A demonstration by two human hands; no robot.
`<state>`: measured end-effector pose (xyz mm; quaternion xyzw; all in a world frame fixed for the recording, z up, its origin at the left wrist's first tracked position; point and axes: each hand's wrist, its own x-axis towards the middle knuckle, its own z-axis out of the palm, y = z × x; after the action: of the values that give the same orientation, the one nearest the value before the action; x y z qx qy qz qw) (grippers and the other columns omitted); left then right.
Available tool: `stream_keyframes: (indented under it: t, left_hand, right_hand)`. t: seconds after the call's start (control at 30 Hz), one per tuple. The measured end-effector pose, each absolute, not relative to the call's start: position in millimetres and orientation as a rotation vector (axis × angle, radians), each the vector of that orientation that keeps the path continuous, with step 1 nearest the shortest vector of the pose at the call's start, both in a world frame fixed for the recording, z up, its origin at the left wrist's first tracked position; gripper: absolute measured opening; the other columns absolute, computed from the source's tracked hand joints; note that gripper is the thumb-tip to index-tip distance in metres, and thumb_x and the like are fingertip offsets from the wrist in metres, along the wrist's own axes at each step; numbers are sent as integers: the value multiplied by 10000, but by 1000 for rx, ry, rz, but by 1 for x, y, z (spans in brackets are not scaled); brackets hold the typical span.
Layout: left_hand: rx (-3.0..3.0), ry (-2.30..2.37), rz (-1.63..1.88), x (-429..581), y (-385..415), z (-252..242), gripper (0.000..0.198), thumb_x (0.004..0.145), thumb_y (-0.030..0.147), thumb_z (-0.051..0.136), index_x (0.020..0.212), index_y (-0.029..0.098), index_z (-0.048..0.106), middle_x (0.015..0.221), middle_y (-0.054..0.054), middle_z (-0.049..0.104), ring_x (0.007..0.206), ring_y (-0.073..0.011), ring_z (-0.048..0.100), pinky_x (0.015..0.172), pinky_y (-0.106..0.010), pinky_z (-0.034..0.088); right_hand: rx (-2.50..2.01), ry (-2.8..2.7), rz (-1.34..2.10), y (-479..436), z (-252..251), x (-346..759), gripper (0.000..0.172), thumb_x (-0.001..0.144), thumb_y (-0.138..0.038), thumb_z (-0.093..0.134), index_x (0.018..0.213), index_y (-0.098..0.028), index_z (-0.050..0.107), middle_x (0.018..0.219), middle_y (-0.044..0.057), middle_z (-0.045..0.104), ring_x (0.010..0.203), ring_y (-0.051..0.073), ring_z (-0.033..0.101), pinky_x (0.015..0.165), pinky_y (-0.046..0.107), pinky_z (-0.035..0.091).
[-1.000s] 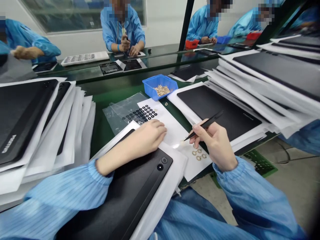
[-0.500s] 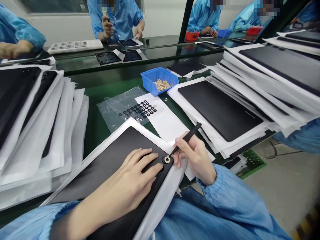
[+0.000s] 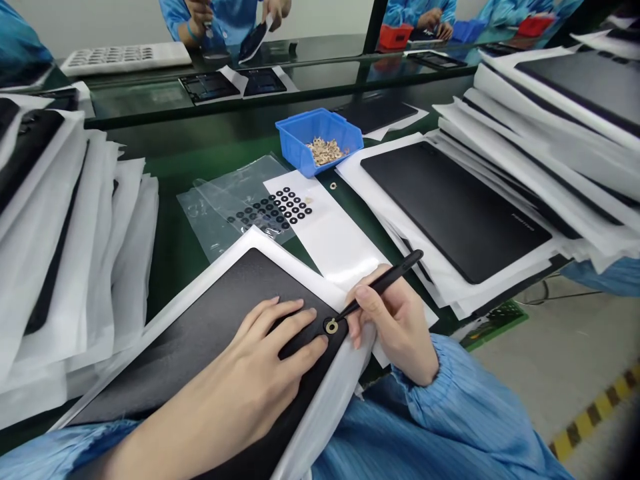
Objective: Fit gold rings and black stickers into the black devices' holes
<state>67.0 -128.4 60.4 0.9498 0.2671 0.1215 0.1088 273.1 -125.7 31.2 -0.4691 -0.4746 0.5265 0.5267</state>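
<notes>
A black tablet back cover (image 3: 215, 320) lies on white wrapping at the near edge of the bench. My left hand (image 3: 260, 373) rests flat on it, fingers stretched out and holding nothing. Black tweezers (image 3: 395, 273) are pinched in my right hand (image 3: 395, 320), slanting down to the left. Their tip touches or nearly touches a small gold ring (image 3: 331, 326), which sits in the round camera opening at the cover's corner. White wrapping is folded back beneath my right fingers.
A blue bin (image 3: 317, 140) holds many small gold parts. In front of it lie a white sheet with black rings (image 3: 330, 227) and a clear plastic bag (image 3: 215, 207). Wrapped covers are stacked at left (image 3: 100, 253) and right (image 3: 450, 207). Co-workers sit across the bench.
The view has tilted down a little. My hands stay at the cover's corner, with the tweezers still at the ring. Across the bench, a co-worker has lifted a dark panel.
</notes>
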Motion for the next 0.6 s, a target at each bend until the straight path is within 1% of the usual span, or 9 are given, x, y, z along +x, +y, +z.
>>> stream_keyframes:
  t: [0.37,0.6]
  left_hand:
    - [2800,786,339,66,-128,58,425,874,36,427,1256,205,505,1276,-101,492,1279,-288,334,1015,-509,401]
    - [2798,797,345,65,-128,58,417,880,32,418,1251,204,502,1284,-100,487,1284,-287,327,1016,-504,396]
  right_hand:
    - [-1155,-1104,1217,-127,26,271,268,874,-429,571,789,-207,446,434,-61,563,298,103,511,320,202,423]
    - [-1135,-1098,1246,-127,28,272,252,886,-407,559,787,-207,443,435,-59,568,303,98,514,334,194,420]
